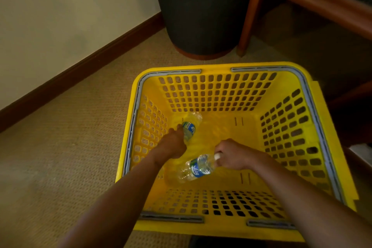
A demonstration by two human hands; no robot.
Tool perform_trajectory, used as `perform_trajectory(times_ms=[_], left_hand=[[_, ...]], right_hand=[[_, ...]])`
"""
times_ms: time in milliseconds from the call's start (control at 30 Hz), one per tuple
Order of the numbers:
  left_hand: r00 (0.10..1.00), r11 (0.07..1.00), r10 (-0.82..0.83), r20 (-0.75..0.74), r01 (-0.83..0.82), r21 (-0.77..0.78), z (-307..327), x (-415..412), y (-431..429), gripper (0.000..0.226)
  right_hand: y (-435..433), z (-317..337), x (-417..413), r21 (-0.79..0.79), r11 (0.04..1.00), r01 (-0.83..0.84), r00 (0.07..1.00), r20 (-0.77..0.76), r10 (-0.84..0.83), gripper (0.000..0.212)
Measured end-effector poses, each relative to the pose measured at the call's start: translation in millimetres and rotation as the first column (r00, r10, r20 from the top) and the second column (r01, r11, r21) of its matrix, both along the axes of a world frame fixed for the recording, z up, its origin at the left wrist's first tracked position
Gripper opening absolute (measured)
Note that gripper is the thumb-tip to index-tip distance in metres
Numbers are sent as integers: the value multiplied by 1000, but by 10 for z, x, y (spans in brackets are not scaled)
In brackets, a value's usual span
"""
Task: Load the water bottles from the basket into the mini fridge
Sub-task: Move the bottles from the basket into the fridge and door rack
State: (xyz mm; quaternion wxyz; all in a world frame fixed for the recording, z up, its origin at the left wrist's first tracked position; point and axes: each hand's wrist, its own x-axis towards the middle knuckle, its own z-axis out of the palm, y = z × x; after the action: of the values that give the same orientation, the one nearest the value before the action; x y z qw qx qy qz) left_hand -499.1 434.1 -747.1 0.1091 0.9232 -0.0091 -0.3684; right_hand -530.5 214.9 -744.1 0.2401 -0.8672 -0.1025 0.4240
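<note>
A yellow perforated basket [217, 88] stands on the carpet below me. Both my arms reach down into it. My left hand [174, 144] is closed around the neck end of a clear water bottle [191, 125] with a blue-green label, lying near the basket's far left corner. My right hand [231, 156] grips the white-capped end of a second clear water bottle [196, 168], which slants down to the left over the basket floor. The mini fridge is not in view.
A dark round bin [201, 12] with a wooden base stands behind the basket by the wall. A wooden furniture leg [248, 18] and frame rise at the right. Woven beige carpet [70, 137] spreads to the left, edged by a dark baseboard.
</note>
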Motion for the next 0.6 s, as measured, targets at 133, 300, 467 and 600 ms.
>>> perform_trajectory(times_ms=[133,300,467,600], left_hand=[[975,994,-104,196,109,-14,211,89,-47,58],[908,972,-51,416,141,-190,290,194,-186,47],[785,898,260,562,17,-439,73,110,-299,36],[752,836,387,533,-42,-547,-170,44,-338,47]], right_hand=[[-188,440,-75,13,994,109,977,185,-110,27],[-390,485,-139,-12,985,169,903,402,-150,22],[-378,238,-227,182,953,243,850,433,-299,22],[-340,-38,-230,246,947,207,922,275,-273,50]])
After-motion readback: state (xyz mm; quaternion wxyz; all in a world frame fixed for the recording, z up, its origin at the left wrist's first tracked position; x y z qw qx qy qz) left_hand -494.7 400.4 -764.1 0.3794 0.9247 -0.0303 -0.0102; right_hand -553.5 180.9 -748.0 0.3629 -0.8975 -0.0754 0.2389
